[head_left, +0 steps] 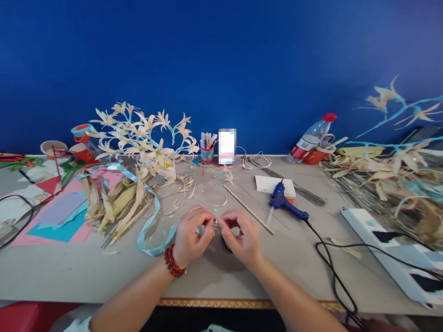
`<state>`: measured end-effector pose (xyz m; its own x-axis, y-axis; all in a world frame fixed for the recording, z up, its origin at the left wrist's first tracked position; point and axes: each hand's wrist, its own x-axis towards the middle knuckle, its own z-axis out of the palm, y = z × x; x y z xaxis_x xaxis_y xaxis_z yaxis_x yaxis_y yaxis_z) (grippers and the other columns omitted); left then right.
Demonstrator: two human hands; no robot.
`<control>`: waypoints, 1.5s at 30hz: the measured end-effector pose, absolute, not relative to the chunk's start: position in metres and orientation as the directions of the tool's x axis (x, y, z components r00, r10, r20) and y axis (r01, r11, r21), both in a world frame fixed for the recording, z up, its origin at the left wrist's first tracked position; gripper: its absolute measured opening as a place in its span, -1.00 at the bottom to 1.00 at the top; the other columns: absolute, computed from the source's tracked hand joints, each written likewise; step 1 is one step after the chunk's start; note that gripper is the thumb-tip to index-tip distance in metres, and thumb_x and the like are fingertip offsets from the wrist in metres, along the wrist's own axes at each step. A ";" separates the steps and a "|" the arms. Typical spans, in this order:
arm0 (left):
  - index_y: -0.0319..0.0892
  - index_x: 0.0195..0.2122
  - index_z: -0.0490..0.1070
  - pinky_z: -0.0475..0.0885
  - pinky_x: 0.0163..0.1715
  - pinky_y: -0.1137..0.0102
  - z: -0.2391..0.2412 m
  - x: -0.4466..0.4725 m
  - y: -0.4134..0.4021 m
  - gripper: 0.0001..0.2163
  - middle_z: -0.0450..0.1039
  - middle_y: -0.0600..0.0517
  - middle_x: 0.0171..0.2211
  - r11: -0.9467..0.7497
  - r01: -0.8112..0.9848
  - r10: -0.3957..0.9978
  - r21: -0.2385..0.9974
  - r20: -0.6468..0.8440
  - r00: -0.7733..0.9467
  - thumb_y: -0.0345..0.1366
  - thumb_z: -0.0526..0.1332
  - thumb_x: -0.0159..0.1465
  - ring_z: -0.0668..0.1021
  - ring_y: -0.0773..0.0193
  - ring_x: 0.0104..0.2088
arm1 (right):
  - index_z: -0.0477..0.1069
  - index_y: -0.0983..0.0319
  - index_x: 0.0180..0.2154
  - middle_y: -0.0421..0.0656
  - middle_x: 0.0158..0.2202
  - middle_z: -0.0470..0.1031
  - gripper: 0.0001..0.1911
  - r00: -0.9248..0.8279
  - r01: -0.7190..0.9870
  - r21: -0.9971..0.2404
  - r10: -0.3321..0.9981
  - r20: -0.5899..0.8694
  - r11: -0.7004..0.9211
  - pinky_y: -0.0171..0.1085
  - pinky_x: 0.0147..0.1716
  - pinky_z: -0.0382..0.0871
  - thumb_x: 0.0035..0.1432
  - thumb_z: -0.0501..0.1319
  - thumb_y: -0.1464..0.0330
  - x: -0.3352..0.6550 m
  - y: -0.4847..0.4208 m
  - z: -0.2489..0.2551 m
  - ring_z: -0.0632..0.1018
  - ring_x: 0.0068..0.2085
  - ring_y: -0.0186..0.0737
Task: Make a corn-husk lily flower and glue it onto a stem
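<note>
My left hand (194, 233), with a dark red bead bracelet (174, 262) at its wrist, is closed in a pinch. My right hand (241, 237) pinches too, its fingertips almost meeting those of the left. Between them shows a tiny pale piece (216, 222), mostly hidden by the fingers; its kind is unclear. A light blue ribbon (151, 251) curls on the table beside my left hand and reaches behind it. To the right of my right hand lie a thin wooden stick (248, 209) and a blue hot glue gun (286, 202), its nozzle over a white box (265, 184).
Dried corn husks (119, 203) and coloured paper (58, 219) lie at left, below a bunch of husk flowers (148, 129). A pen cup (207, 154) and lit phone (227, 146) stand at the back. On the right are a bottle (308, 140), a power strip (374, 244) and black cables (328, 258).
</note>
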<state>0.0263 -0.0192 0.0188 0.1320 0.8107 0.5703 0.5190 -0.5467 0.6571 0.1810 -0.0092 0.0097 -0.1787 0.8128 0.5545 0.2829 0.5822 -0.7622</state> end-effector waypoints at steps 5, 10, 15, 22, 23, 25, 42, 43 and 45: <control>-0.15 -0.43 0.34 0.36 -0.21 0.24 0.019 0.023 -0.019 -0.92 0.41 0.02 -0.49 -0.600 0.612 0.758 0.515 0.611 0.228 -0.46 0.13 0.17 0.43 0.22 -0.39 | 0.40 0.22 -0.34 -0.18 -0.47 0.49 -0.95 -0.256 0.282 -0.782 0.829 0.497 0.555 -0.38 -0.45 0.41 0.11 0.16 0.44 0.182 -0.007 0.013 0.49 -0.48 -0.33; -0.13 -0.48 0.31 0.36 -0.21 0.24 0.021 0.024 -0.019 -0.89 0.37 0.04 -0.54 -0.602 0.656 0.750 0.455 0.603 0.270 -0.45 0.11 0.16 0.40 0.23 -0.44 | 0.40 0.21 -0.42 -0.21 -0.52 0.49 -0.91 -0.262 0.347 -0.753 0.829 0.495 0.559 -0.40 -0.48 0.37 0.10 0.14 0.45 0.182 -0.005 0.012 0.47 -0.51 -0.35; -0.12 -0.50 0.29 0.35 -0.19 0.24 0.020 0.024 -0.019 -0.88 0.38 0.05 -0.56 -0.593 0.662 0.755 0.459 0.604 0.257 -0.45 0.10 0.15 0.40 0.24 -0.46 | 0.40 0.20 -0.43 -0.22 -0.55 0.49 -0.91 -0.232 0.434 -0.712 0.832 0.504 0.552 -0.39 -0.51 0.35 0.09 0.16 0.44 0.186 0.000 0.010 0.47 -0.55 -0.34; -0.12 -0.49 0.28 0.36 -0.20 0.25 0.020 0.023 -0.020 -0.88 0.35 0.06 -0.56 -0.554 0.635 0.794 0.539 0.572 0.207 -0.45 0.09 0.16 0.40 0.25 -0.46 | 0.38 0.21 -0.32 -0.18 -0.45 0.51 -0.92 -0.205 0.450 -0.713 0.839 0.504 0.538 -0.35 -0.42 0.39 0.09 0.14 0.45 0.196 0.003 0.011 0.52 -0.47 -0.29; -0.12 -0.49 0.28 0.36 -0.20 0.25 0.020 0.022 -0.020 -0.88 0.34 0.06 -0.56 -0.550 0.631 0.795 0.546 0.573 0.198 -0.44 0.09 0.16 0.40 0.25 -0.47 | 0.37 0.21 -0.27 -0.17 -0.40 0.52 -0.88 -0.230 0.418 -0.738 0.848 0.478 0.530 -0.34 -0.40 0.41 0.10 0.14 0.45 0.196 0.002 0.012 0.53 -0.44 -0.29; -0.12 -0.49 0.28 0.36 -0.19 0.25 0.020 0.022 -0.020 -0.88 0.34 0.07 -0.56 -0.555 0.627 0.794 0.546 0.572 0.205 -0.44 0.09 0.16 0.39 0.26 -0.47 | 0.36 0.22 -0.22 -0.15 -0.37 0.52 -0.84 -0.304 0.370 -0.771 0.851 0.428 0.519 -0.34 -0.38 0.42 0.10 0.14 0.43 0.193 0.001 0.014 0.53 -0.41 -0.28; -0.12 -0.50 0.29 0.37 -0.19 0.24 0.021 0.022 -0.020 -0.88 0.36 0.07 -0.56 -0.563 0.631 0.788 0.535 0.578 0.213 -0.44 0.09 0.16 0.41 0.25 -0.46 | 0.38 0.20 -0.23 -0.17 -0.36 0.52 -0.87 -0.296 0.364 -0.787 0.863 0.410 0.499 -0.34 -0.35 0.41 0.14 0.11 0.43 0.200 0.005 0.017 0.54 -0.38 -0.27; -0.12 -0.50 0.29 0.36 -0.18 0.24 0.021 0.023 -0.020 -0.88 0.37 0.06 -0.56 -0.566 0.631 0.788 0.530 0.572 0.226 -0.43 0.09 0.16 0.42 0.25 -0.46 | 0.38 0.21 -0.22 -0.16 -0.35 0.52 -0.86 -0.345 0.342 -0.787 0.848 0.403 0.513 -0.33 -0.33 0.42 0.14 0.13 0.42 0.196 0.003 0.018 0.54 -0.36 -0.27; -0.12 -0.49 0.29 0.36 -0.17 0.23 0.020 0.024 -0.019 -0.88 0.38 0.06 -0.55 -0.566 0.639 0.789 0.521 0.566 0.238 -0.43 0.10 0.17 0.42 0.24 -0.45 | 0.38 0.21 -0.26 -0.17 -0.39 0.51 -0.90 -0.385 0.338 -0.780 0.833 0.396 0.527 -0.35 -0.38 0.40 0.13 0.15 0.41 0.190 0.000 0.019 0.53 -0.39 -0.28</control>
<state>0.0237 -0.0193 0.0202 0.2376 0.7892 0.5663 0.6389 -0.5661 0.5208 0.1898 0.0003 0.0192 -0.3853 0.8333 0.3964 0.3380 0.5272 -0.7796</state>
